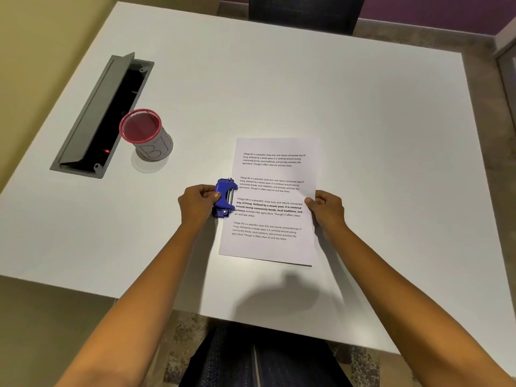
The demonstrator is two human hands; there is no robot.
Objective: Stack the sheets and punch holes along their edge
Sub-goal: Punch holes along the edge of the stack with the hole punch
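Note:
A stack of printed white sheets (276, 174) lies on the white table (363, 121), slightly tilted, its near edge a little raised. A blue hole punch (224, 197) sits at the stack's left edge, with the paper's edge in its slot. My left hand (196, 203) is shut on the punch from the left, thumb on top. My right hand (326, 209) pinches the stack's right edge at about the same height.
A red mesh pen cup (146, 134) stands to the left of the sheets. Behind it an open grey cable tray (95, 118) is set into the table. A dark chair (304, 12) stands at the far side. My lap shows below the table's near edge.

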